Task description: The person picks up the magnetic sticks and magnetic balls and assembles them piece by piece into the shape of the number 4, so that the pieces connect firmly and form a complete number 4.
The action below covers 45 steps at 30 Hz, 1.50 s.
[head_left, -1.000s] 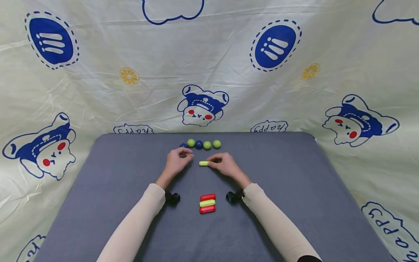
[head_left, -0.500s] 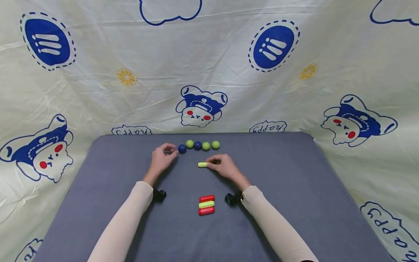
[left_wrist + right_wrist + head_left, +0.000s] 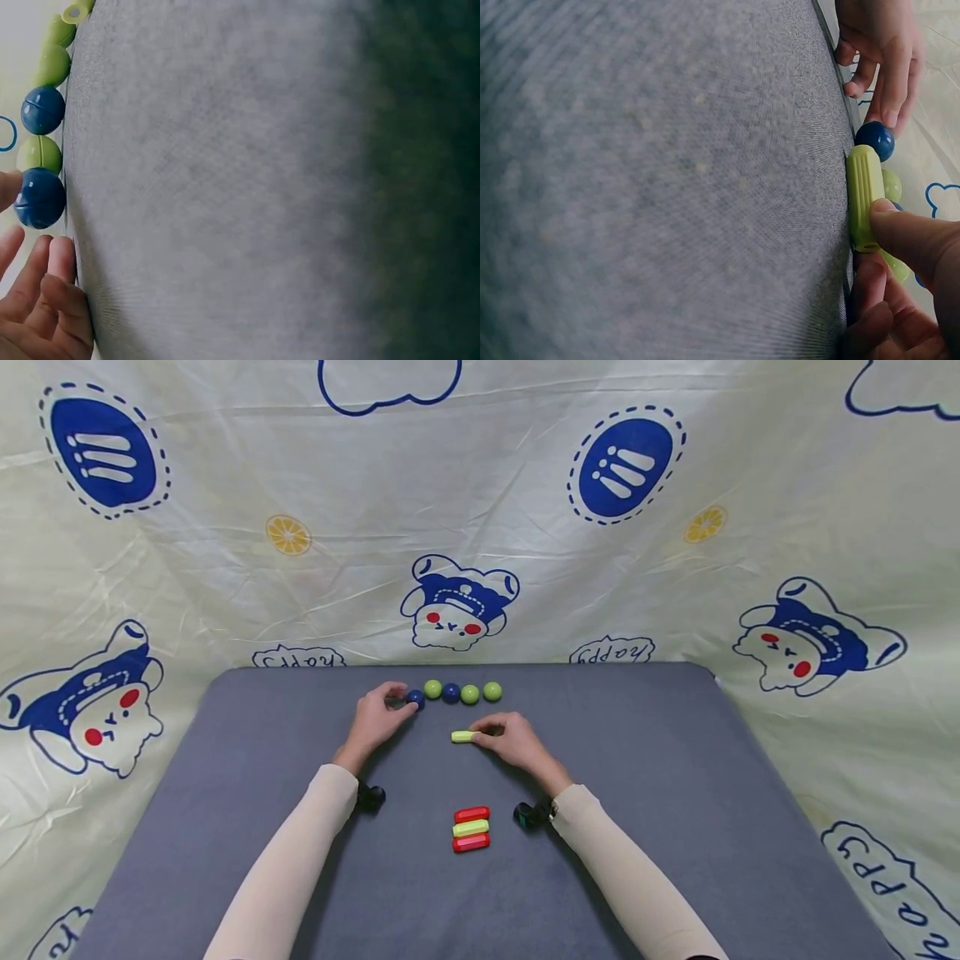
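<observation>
My left hand (image 3: 375,717) has thumb and finger at the leftmost blue ball (image 3: 416,697) of a row at the table's far side. In the left wrist view the thumb overlaps this blue ball (image 3: 41,201), while the other fingers (image 3: 64,300) spread below it. Thumb and fingertips of my right hand (image 3: 513,739) pinch one end of a yellow-green toy rod (image 3: 462,737). The right wrist view shows that rod (image 3: 862,187) with grooves along its side and the thumb pressed on its lower end. The fingertips beneath are partly hidden.
Beside the blue ball run a green ball (image 3: 433,689), a second blue ball (image 3: 451,693) and two more green balls (image 3: 481,692). Nearer the person lie a red rod (image 3: 472,814), a yellow-green rod (image 3: 471,828) and another red rod (image 3: 471,843), side by side on the grey table (image 3: 637,760).
My left hand first moved left, away from the space by the rod, then came back slightly right onto the leftmost blue ball. The right hand stays nearly still with its rod.
</observation>
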Tool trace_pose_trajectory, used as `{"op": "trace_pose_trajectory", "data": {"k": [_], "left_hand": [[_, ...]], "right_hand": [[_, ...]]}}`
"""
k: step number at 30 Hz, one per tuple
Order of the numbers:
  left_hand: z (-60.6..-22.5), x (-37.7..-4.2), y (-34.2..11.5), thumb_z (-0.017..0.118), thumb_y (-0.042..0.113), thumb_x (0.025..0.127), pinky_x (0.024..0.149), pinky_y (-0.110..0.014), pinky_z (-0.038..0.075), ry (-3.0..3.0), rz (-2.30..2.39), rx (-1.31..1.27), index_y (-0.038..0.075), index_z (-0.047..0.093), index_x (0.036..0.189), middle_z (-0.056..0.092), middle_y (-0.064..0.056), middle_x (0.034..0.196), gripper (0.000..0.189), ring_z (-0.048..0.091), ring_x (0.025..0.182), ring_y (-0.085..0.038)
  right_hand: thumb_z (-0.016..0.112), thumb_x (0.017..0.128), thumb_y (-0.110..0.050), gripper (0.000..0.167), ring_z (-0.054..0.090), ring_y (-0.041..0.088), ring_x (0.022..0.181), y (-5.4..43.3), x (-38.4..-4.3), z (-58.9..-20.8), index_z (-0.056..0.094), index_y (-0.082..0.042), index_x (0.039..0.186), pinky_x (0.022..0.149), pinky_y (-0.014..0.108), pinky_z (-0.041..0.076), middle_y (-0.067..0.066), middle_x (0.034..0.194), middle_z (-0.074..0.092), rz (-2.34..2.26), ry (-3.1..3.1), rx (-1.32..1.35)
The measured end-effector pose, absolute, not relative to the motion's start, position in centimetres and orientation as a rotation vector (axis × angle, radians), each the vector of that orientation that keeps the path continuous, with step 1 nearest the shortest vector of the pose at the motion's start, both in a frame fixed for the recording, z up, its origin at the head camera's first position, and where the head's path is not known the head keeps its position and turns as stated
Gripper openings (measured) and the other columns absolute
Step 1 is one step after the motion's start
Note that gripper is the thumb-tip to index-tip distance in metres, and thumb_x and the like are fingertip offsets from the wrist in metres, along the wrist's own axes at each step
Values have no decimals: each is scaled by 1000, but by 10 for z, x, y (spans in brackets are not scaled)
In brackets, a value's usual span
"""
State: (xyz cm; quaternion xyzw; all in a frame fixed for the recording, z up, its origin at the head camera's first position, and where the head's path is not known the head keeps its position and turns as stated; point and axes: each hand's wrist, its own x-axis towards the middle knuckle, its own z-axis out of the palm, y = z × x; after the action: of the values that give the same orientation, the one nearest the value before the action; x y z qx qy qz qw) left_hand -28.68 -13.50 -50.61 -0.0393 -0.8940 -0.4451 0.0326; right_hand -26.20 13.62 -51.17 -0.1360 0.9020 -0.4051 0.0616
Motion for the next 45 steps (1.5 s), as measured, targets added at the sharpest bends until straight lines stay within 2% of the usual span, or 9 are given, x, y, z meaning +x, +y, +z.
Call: {"op": "trace_pose_trajectory", "data": {"k": [4,8,13,19,40,45], "left_hand": [[-506,-287,-133,74,27,96,92,-46,50,-2803,-1312,-167,7,64,134,69,-17,131,44,64,102,-30],[-505,-284,-131,74,27,96,94,-47,49,-2812,-1289,-187,8,66,130,69,-16,130,40,64,106,-30],[-505,-281,-128,75,27,95,89,-44,50,-2819,-1276,-224,8,69,122,72,-14,122,34,65,101,-27],[-505,-276,-127,75,27,95,81,-37,50,-2868,-1285,-327,10,70,122,72,-12,121,33,62,91,-23],[-508,-252,-122,77,29,94,80,-31,47,-2843,-1472,-423,13,72,121,73,-9,122,32,60,91,-21],[-512,-251,-117,79,27,93,79,-30,45,-2858,-1477,-425,13,73,120,74,-8,118,31,58,88,-19]], "right_hand": [[75,96,-21,16,61,12,83,136,-262,-512,81,-15,109,74,28,50,5,109,76,-1227,2729,-423],[75,95,-20,16,61,11,82,135,-262,-511,81,-14,109,73,28,50,6,109,76,-1237,2726,-431],[75,95,-20,16,61,12,83,135,-261,-510,81,-14,109,74,27,50,7,110,76,-1237,2726,-415],[75,96,-20,16,61,13,82,134,-261,-512,81,-14,109,73,28,49,6,109,76,-1230,2739,-414],[73,97,-21,16,59,14,83,136,-264,-514,80,-14,110,74,28,48,5,109,75,-1245,2722,-440],[72,98,-21,16,60,13,83,140,-264,-515,79,-14,110,75,29,48,5,108,75,-1255,2707,-465]]}}
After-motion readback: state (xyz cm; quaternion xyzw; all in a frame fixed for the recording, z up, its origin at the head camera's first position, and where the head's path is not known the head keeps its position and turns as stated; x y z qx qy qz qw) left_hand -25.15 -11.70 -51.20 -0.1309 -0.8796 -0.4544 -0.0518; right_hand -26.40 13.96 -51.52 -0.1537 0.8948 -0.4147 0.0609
